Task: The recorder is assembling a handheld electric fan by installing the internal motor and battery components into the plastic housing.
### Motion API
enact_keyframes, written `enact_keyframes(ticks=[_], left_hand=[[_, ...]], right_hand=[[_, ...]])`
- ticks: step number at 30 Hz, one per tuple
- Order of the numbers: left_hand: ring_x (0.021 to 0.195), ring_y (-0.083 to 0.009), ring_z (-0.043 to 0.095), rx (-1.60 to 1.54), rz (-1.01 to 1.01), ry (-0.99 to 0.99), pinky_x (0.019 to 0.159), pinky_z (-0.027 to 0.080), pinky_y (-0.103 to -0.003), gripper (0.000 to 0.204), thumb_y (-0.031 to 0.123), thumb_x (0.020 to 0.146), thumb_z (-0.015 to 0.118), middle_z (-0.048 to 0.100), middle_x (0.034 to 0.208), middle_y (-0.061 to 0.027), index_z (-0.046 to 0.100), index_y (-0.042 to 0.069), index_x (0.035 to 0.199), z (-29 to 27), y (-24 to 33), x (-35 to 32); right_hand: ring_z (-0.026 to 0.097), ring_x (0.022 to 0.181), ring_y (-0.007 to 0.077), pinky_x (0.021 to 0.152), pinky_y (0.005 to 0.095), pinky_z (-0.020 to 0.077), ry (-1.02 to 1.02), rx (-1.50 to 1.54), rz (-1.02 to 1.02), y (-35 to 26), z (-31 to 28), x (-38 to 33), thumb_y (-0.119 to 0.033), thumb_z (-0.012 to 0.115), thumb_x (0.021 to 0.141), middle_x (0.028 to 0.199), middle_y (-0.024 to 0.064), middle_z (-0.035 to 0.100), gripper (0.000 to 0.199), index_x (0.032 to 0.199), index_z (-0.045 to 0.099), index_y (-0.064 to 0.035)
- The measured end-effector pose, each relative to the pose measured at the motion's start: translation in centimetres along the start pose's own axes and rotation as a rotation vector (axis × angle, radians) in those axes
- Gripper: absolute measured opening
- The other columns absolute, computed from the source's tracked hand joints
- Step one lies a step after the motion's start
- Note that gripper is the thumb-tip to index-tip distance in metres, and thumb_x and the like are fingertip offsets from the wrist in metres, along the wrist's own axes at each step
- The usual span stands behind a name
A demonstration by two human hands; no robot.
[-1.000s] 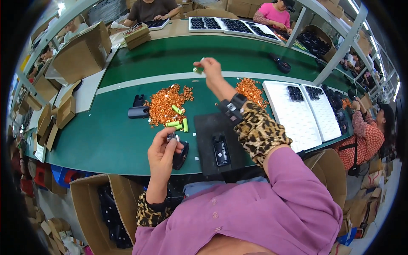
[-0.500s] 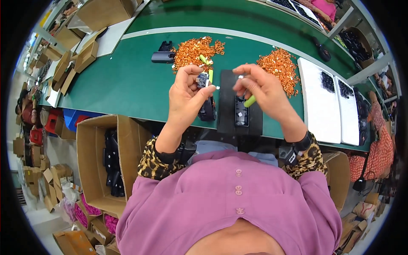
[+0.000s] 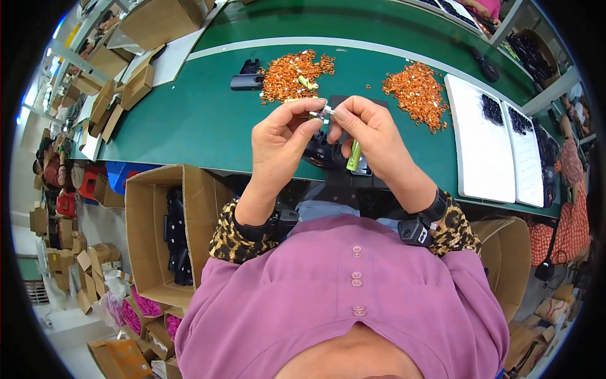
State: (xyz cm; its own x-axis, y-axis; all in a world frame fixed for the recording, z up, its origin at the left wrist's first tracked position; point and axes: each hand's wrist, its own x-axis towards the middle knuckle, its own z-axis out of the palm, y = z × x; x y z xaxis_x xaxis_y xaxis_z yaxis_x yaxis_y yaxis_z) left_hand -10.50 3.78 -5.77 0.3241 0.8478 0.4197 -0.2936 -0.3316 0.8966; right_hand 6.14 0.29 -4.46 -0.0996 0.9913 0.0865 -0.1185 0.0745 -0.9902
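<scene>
My left hand (image 3: 284,142) is closed, thumb and forefinger pinching a small white-and-metal part (image 3: 322,115); a circuit board showed in this hand earlier. My right hand (image 3: 374,142) meets it from the other side, its thumb and forefinger closed at the same part. A lime-green cylinder (image 3: 355,156), like a battery cell, hangs below the right palm, tucked by the lower fingers. Under the hands a black rounded housing (image 3: 320,153) sits on the green table. Beside it, a black open shell (image 3: 362,168) lies mostly hidden on a dark mat (image 3: 338,177).
Two heaps of orange rings, a left pile (image 3: 293,76) and a right pile (image 3: 415,95), lie beyond my hands. White foam boards (image 3: 483,158) with small black parts stand at right. A dark grey casing (image 3: 247,82) lies left; a cardboard box (image 3: 144,240) holds black parts.
My right hand has moved left, bringing its fingertips to the small part in my left hand. The green cylinder came along. The circuit board's face has turned out of sight.
</scene>
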Motion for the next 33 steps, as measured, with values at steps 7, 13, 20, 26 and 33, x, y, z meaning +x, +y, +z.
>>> enact_keyframes(ticks=[7, 13, 20, 26, 33], left_hand=[[0.091, -0.0094, 0.061, 0.009, 0.0, -0.015, 0.08, 0.049, -0.022, 0.027, -0.006, 0.087, 0.061, 0.065, 0.105, -0.0067, 0.062, -0.003, 0.114, 0.6, 0.0, 0.1], [0.09, -0.0106, 0.063, 0.067, 0.051, 0.001, 0.077, 0.051, -0.023, 0.023, -0.006, 0.086, 0.061, 0.066, 0.104, -0.0081, 0.065, -0.001, 0.109, 0.8, -0.5, 0.2], [0.089, -0.0244, 0.067, 0.654, 0.539, 0.048, 0.074, 0.054, -0.031, 0.017, -0.005, 0.081, 0.065, 0.069, 0.101, -0.0131, 0.067, 0.003, 0.096, 0.9, -0.8, 0.6], [0.088, -0.0258, 0.067, 0.687, 0.615, 0.073, 0.073, 0.055, -0.031, 0.017, -0.005, 0.08, 0.066, 0.069, 0.101, -0.0135, 0.067, 0.001, 0.095, 1.2, -0.8, 0.2], [0.088, -0.0181, 0.068, 0.358, 0.345, 0.122, 0.072, 0.055, -0.026, 0.017, -0.007, 0.083, 0.062, 0.069, 0.102, -0.0136, 0.065, -0.001, 0.099, 1.8, -1.1, -0.5]], right_hand=[[0.056, 0.061, 0.0057, 0.049, 0.0185, 0.043, 0.047, 0.164, -0.016, 0.1, 0.4, -0.4, -0.022, 0.053, 0.097, 0.074, 0.0016, 0.061, 0.02, 0.09, 0.058, -0.0039], [0.057, 0.062, 0.0062, 0.05, 0.0185, 0.0433, 0.046, 0.194, -0.022, 0.1, 0.2, -0.6, -0.022, 0.054, 0.096, 0.073, 0.0017, 0.061, 0.02, 0.089, 0.058, -0.0038], [0.057, 0.062, 0.0075, 0.05, 0.0194, 0.0438, 0.1, 0.279, -0.006, 0.7, 0.7, -0.9, -0.02, 0.056, 0.095, 0.071, 0.0028, 0.061, 0.018, 0.088, 0.058, -0.0031], [0.058, 0.062, 0.008, 0.05, 0.0198, 0.044, 0.106, 0.319, -0.04, 0.9, 1.0, -1.2, -0.018, 0.057, 0.094, 0.071, 0.0031, 0.061, 0.016, 0.088, 0.059, -0.0025], [0.058, 0.062, 0.0075, 0.05, 0.0194, 0.0437, 0.123, 0.315, -0.067, 0.7, 1.0, -1.4, -0.018, 0.058, 0.094, 0.071, 0.003, 0.061, 0.017, 0.088, 0.059, -0.0024]])
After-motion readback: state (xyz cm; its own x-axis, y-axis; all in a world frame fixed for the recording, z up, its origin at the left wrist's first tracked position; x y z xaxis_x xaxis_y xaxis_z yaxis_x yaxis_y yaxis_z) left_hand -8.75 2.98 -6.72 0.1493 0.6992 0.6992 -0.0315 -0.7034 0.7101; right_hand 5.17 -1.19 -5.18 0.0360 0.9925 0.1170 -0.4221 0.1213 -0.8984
